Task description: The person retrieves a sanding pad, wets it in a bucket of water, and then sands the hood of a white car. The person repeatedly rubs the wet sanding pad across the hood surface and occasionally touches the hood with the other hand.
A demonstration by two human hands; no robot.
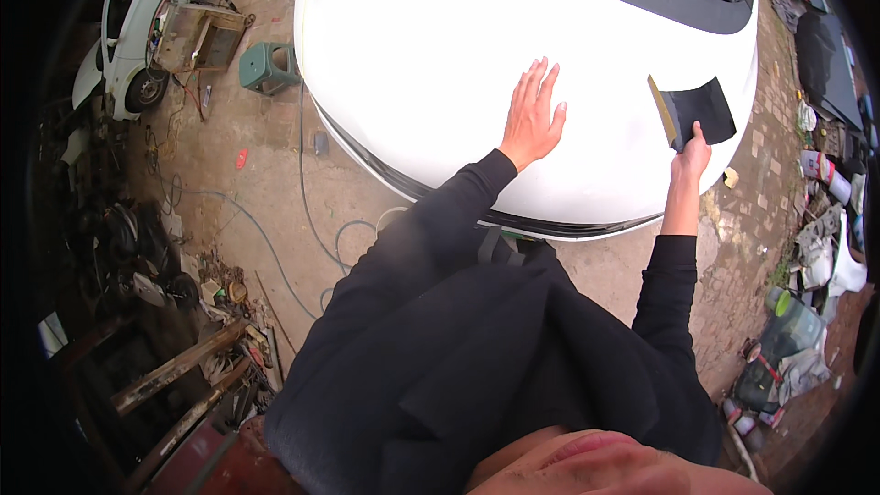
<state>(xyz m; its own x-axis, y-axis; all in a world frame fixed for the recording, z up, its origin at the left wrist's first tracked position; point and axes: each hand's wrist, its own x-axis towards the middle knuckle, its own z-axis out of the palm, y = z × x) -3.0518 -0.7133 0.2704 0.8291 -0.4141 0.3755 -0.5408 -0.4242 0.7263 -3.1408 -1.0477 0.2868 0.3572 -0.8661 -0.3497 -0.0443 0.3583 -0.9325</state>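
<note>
A white car hood (pixel 412 46) curves across the top of the view, with a dark band along its front edge. My left hand (pixel 533 122) lies flat against the hood's middle, fingers stretched out and nothing held. Farther right, over the hood's right side, my right hand (pixel 692 158) grips a bent black sheet (pixel 704 112) that looks like sandpaper. A tan strip shows along the sheet's left edge. My thumb rests on top of the sheet; the other fingers are hidden beneath it.
A green plastic stool (pixel 266 69) and a worn box-shaped machine (pixel 197 37) stand left of the hood. A grey hose (pixel 247 211) loops over the ground. Scrap and wooden beams (pixel 179 367) lie lower left; cans, a clear bin (pixel 793 348) and car parts line the right.
</note>
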